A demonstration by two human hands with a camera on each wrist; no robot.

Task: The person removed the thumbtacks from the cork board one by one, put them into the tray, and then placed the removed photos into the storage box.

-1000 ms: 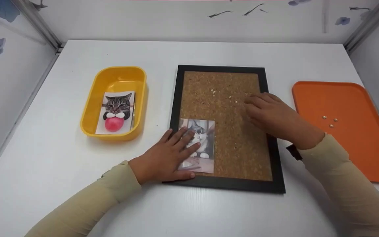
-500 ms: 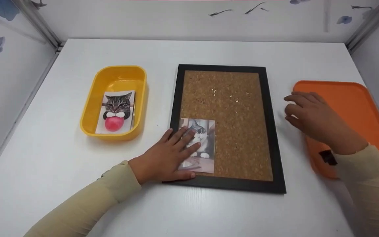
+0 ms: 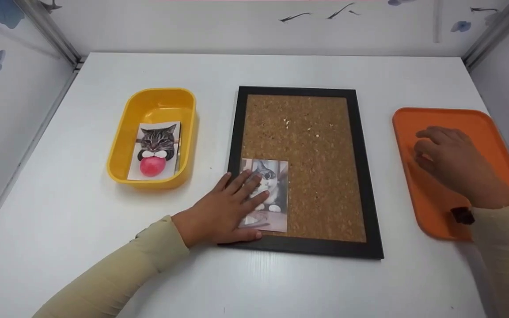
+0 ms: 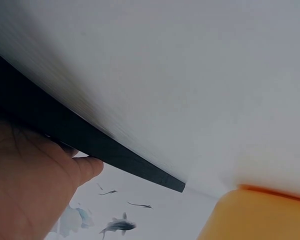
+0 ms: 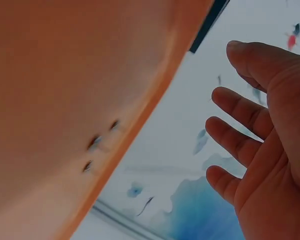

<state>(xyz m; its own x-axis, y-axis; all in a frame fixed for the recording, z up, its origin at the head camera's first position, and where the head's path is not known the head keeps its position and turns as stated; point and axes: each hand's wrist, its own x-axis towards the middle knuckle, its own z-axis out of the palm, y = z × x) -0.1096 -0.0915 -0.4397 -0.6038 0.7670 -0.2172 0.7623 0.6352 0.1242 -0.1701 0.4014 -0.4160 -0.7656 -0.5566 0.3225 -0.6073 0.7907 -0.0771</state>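
With fingers spread, my left hand [image 3: 223,212] rests on a cat photo [image 3: 276,194] at the lower left of the cork board [image 3: 320,176], covering part of the picture. The board has a black frame [image 3: 307,248], whose edge shows beside the hand in the left wrist view. My right hand [image 3: 457,163] hovers above an orange tray [image 3: 431,216]. Its fingers are loosely bent and apart, holding nothing in the right wrist view. Three small thumbtacks [image 5: 94,142] lie on the tray there; the hand hides them from the head camera.
On the left stands a yellow bin [image 3: 161,99] holding more photos, the top one [image 3: 157,152] showing a cat with a pink ball. Pale specks [image 3: 286,123] dot the upper cork. Patterned panels [image 3: 237,26] border the white table [image 3: 170,269] at the back and sides.
My right hand has moved rightward from the right part of the cork board to above the orange tray. The left hand and the photo beneath it have stayed in place.
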